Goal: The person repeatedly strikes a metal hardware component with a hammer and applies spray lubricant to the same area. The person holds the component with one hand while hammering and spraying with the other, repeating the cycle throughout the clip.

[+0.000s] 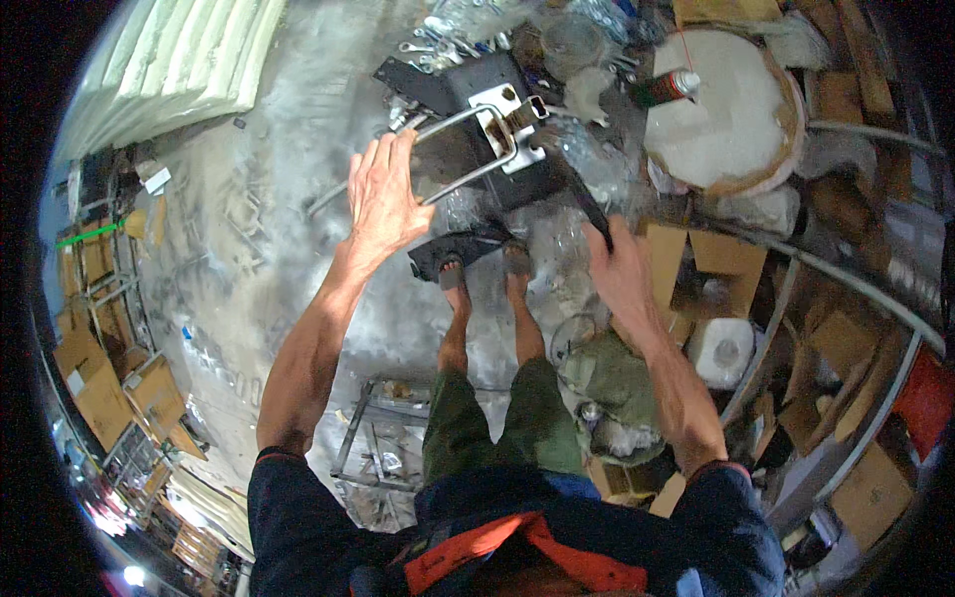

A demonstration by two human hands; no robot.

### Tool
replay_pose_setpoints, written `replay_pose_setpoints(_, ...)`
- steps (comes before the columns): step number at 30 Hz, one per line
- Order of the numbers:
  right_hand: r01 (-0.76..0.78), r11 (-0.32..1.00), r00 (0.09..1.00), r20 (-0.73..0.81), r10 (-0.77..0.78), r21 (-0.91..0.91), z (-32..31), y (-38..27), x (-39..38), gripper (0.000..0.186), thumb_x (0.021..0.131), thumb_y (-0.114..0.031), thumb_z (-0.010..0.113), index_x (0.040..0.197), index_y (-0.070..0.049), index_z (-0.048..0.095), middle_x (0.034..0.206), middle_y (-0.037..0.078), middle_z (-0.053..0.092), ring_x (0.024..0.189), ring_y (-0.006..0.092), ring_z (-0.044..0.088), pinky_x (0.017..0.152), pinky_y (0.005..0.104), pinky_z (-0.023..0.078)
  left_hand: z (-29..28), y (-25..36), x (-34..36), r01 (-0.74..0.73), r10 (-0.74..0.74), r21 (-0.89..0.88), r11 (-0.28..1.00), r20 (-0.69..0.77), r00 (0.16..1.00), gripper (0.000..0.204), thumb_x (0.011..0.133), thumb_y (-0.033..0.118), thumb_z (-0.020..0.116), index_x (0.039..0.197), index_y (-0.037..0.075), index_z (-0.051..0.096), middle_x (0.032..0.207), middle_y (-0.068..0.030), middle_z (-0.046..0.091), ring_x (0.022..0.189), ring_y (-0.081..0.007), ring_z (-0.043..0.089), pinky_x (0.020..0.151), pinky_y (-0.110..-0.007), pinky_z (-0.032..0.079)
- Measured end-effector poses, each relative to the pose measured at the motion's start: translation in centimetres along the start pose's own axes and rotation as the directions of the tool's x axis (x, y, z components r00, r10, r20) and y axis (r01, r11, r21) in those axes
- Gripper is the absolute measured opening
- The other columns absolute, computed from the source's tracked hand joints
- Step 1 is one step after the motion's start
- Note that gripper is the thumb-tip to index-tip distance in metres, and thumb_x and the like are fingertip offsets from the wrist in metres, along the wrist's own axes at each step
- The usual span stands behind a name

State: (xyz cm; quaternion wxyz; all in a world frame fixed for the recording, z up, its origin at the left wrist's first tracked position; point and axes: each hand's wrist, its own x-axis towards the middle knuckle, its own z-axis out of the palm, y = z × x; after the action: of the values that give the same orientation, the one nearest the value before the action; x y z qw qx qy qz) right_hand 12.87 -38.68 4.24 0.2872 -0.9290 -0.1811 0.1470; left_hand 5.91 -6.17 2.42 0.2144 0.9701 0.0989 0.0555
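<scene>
Fingers [376, 157] round a bent metal rod [468, 181], fist on a black-handled tool [587, 201]

Left hand [386, 199] curls over the upper leg of the silvery U-shaped rod, thumb close to the lower leg; how tightly it grips, I cannot tell. The rod's closed bend lies over a pale metal plate [525, 159] on a black stand [522, 187]. Right hand [621, 271] has its fingers wrapped closely around the tool's handle, whose far end reaches up toward the bend; whether the two touch is unclear.

Containers gather mostly on the right. A big round drum [721, 134] has a pale top, with a dark and red spray can [667, 88] near its left edge. Below it, a cardboard box [731, 254] gapes with flaps spread, its inside too dark to read. Just beneath sits a white plastic container [722, 350], contents hidden. A green sack [609, 373] slumps near the person's leg, something pale showing at its lower end. Beyond the stand is a translucent tub [574, 45], its contents blurred, with loose wrenches [428, 52] to its left.
</scene>
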Motion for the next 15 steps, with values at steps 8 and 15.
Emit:
replay_pose_setpoints(8,-0.026,1.000,1.000,-0.006,0.026,-0.009,0.4,0.9,-0.1,0.024,0.104,-0.023,0.063,0.102,0.001,0.059,0.062,0.022,0.061,0.057,0.0395,0.066,0.055,0.0482,0.050,0.1,0.6,-0.1,0.031,-0.033,-0.030,0.999,-0.069,0.997,0.081,0.056,0.006,0.078,0.134,0.003,0.053,0.099,-0.0118,0.057,0.096,-0.0331,0.057,0.083,-0.045,0.041)
replay_pose_setpoints(15,0.074,0.994,0.997,0.044,-0.071,-0.081,0.6,-0.1,1.3,0.025,0.104,-0.021,0.065,0.096,0.001,0.056,0.066,0.027,0.063,0.061,0.0481,0.066,0.051,0.0503,0.048,-0.7,1.2,-0.2,0.085,-0.088,-0.051,0.995,-0.061,0.994,0.083,0.056,0.007,0.079,0.135,0.001,0.053,0.103,-0.0126,0.057,0.101,-0.0338,0.058,0.086,-0.046,0.043)
